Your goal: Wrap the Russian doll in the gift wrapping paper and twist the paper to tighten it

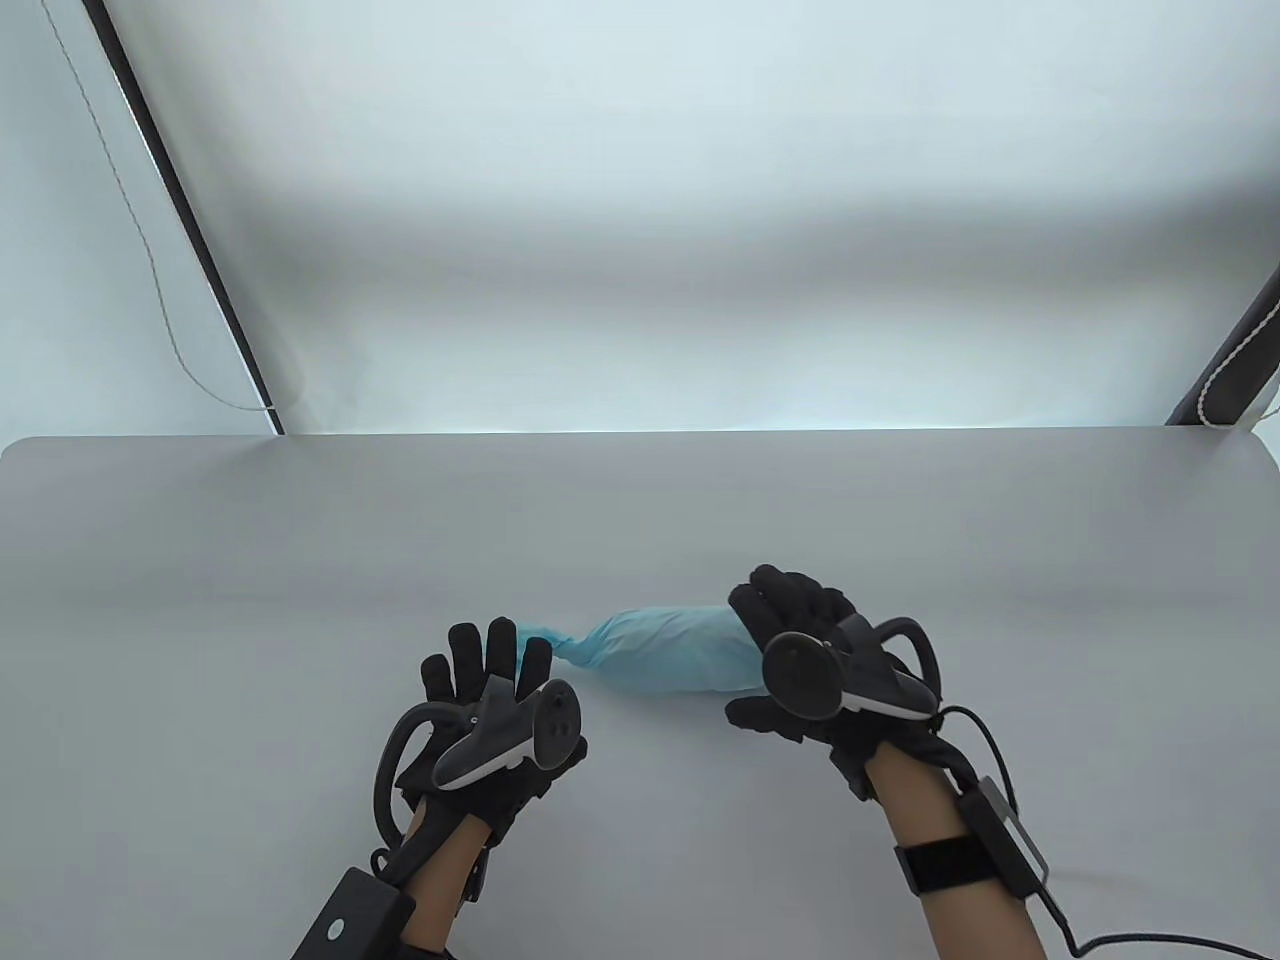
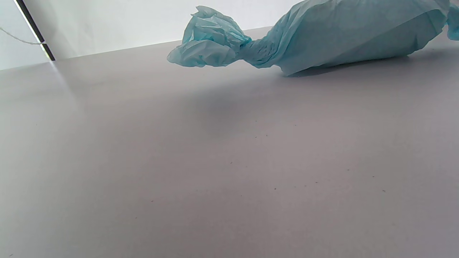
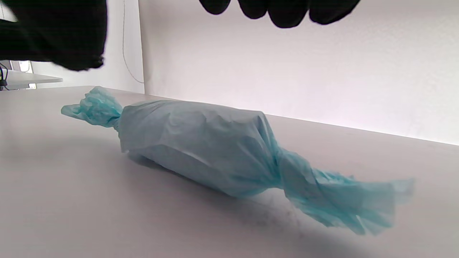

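A long bundle of crinkly light-blue gift paper (image 1: 665,655), twisted tight at both ends, lies on the grey table (image 1: 300,560). The left hand (image 1: 490,715) and right hand (image 1: 810,665) hover by its ends, fingers spread, holding nothing.

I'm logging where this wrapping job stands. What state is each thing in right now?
Light blue tissue-paper parcel: lying on its side on the grey table, fully wrapped, nothing gripping it.
Parcel's left paper end: twisted tight, bunched.
Parcel's right paper end: twisted, flared tail.
Left hand: fingers straight, holding nothing.
Right hand: above the parcel's right end, fingers relaxed, holding nothing.
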Motion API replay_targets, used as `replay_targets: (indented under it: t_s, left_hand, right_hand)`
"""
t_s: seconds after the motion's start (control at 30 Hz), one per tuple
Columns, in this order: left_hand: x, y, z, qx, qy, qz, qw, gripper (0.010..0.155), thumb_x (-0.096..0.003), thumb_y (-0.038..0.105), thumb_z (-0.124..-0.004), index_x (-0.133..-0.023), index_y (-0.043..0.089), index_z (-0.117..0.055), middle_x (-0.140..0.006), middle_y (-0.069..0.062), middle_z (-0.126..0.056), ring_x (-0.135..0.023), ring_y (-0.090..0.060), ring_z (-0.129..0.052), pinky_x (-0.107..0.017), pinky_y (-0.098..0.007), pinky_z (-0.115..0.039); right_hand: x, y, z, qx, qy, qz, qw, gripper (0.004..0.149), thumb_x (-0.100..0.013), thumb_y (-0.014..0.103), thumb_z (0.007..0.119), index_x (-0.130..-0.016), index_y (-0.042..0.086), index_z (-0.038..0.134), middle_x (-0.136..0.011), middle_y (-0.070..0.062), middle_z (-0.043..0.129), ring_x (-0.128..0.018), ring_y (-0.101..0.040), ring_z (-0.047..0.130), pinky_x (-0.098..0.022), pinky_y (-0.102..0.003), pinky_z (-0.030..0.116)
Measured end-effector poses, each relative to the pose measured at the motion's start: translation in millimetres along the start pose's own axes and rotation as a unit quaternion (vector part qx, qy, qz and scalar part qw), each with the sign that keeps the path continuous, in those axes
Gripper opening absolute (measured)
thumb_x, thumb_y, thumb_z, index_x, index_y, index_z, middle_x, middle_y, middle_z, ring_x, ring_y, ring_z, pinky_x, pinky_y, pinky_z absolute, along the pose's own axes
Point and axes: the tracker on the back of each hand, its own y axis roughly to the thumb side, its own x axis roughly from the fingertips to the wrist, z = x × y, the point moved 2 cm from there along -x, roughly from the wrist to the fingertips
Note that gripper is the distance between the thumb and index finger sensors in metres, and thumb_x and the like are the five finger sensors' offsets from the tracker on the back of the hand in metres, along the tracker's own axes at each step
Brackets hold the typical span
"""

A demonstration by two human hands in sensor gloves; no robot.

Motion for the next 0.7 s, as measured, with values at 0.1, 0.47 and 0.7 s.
replay_targets:
  t_s: [0.1, 0.47, 0.7]
  left_hand:
    - [0, 2, 1, 0.007, 0.015, -0.014, 1.0, 0.096, -0.0535, 0.066, -0.056, -0.114, 0.014, -0.002, -0.12, -0.027, 0.007, -0.104, -0.061, 0.002, -0.068, -0.077, -0.012]
    - [-3, -1, 1, 0.019, 0.016, 0.002, 1.0, 0.094, -0.0539, 0.064, -0.056, -0.114, 0.014, -0.004, -0.121, -0.027, 0.003, -0.105, -0.06, 0.002, -0.068, -0.077, -0.011]
    - [0, -8, 5, 0.032, 0.022, 0.014, 0.999, 0.093, -0.0541, 0.063, -0.057, -0.114, 0.014, -0.005, -0.121, -0.026, 0.003, -0.105, -0.06, 0.003, -0.068, -0.077, -0.01]
  right_hand:
    - [29, -14, -1, 0.0, -0.014, 0.038, 0.999, 0.097, -0.055, 0.065, 0.076, -0.124, 0.011, 0.035, -0.129, -0.03, 0.034, -0.115, -0.055, 0.042, -0.082, -0.07, 0.044]
    - [48, -49, 40, -0.017, -0.009, 0.106, 0.994, 0.094, -0.058, 0.069, 0.064, -0.125, 0.015, 0.027, -0.131, -0.029, 0.016, -0.114, -0.055, 0.016, -0.079, -0.071, 0.026]
    - [53, -58, 50, -0.028, 0.016, 0.116, 0.993, 0.097, -0.058, 0.071, 0.063, -0.125, 0.015, 0.023, -0.13, -0.029, 0.01, -0.112, -0.055, 0.01, -0.078, -0.072, 0.022]
